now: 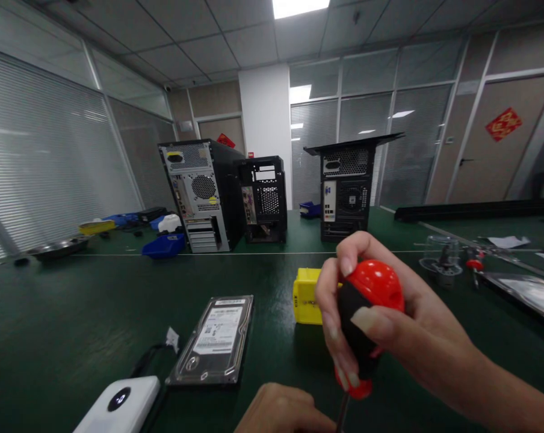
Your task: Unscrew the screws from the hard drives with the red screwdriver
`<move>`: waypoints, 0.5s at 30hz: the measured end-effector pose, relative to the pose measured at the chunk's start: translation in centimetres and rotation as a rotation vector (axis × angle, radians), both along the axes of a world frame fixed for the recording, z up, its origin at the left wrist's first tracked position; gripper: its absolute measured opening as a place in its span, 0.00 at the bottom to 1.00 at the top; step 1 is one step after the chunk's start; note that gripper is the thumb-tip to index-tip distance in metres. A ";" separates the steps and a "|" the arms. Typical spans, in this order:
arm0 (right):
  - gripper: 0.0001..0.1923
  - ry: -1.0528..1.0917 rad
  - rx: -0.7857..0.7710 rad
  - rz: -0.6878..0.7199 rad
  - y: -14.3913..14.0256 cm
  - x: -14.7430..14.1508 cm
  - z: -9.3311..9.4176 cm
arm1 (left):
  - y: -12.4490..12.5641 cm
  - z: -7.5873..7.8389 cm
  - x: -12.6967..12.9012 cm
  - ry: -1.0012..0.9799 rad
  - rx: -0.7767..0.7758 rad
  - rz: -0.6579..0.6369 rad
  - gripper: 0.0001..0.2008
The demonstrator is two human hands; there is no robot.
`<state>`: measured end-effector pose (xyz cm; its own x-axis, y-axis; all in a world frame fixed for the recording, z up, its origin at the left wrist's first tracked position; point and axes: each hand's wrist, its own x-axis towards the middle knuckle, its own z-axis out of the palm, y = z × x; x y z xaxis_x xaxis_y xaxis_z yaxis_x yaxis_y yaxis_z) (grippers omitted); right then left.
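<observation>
In my right hand (366, 313) is a stubby screwdriver (380, 285) with a red and black handle. Fingers and thumb wrap round the handle, and the metal shaft points down past the lower edge of the view. My left hand (283, 409) is low in the middle, its curled fingers beside the shaft. Most of that hand is cut off, so what it holds cannot be made out. Behind the right hand stands a yellow plastic bin (306, 296), partly covered. To the left a hard drive (215, 337) lies label up on the green table.
A white power bank (121, 406) with a black cable lies at the lower left. Farther back stand a silver and black computer tower (204, 195), a bare black case (265, 201) and another black tower (348, 192). A blue bin (163, 245), a metal bowl (59, 247) and a clear cup (440, 249) sit around.
</observation>
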<state>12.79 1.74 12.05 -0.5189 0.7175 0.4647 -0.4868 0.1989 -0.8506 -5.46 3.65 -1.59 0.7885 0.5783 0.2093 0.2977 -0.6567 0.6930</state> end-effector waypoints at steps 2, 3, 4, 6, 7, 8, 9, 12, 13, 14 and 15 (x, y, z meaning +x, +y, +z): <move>0.10 0.000 0.013 -0.021 0.0 0.1 0.0 | 0.0 0.0 0.0 -0.006 -0.024 0.004 0.38; 0.10 -0.005 0.023 -0.033 0.0 0.1 0.0 | 0.0 0.0 0.0 -0.008 -0.035 0.003 0.37; 0.10 -0.014 0.033 -0.042 0.1 0.2 0.1 | 0.0 0.0 0.0 -0.007 -0.045 -0.002 0.37; 0.10 -0.037 0.044 -0.058 0.1 0.3 0.1 | 0.0 0.0 0.0 -0.010 -0.040 -0.013 0.36; 0.09 -0.049 0.045 -0.063 0.1 0.3 0.1 | 0.1 0.0 0.0 -0.014 -0.033 -0.012 0.35; 0.09 -0.057 0.045 -0.064 0.1 0.3 0.1 | 0.1 0.0 0.0 -0.016 -0.028 -0.011 0.35; 0.09 -0.059 0.045 -0.062 0.1 0.4 0.1 | 0.1 0.0 0.0 -0.014 -0.023 -0.009 0.34; 0.08 -0.056 0.048 -0.051 0.0 0.5 0.1 | 0.1 0.0 0.1 -0.019 -0.026 -0.012 0.34; 0.08 -0.061 0.049 -0.047 0.0 0.5 0.1 | 0.1 0.0 0.2 -0.024 -0.024 -0.013 0.35; 0.08 -0.066 0.048 -0.046 -0.1 0.5 0.1 | 0.1 0.0 0.3 -0.028 -0.020 -0.015 0.36; 0.08 -0.070 0.047 -0.046 -0.1 0.5 0.1 | 0.1 0.1 0.3 -0.028 -0.013 -0.012 0.37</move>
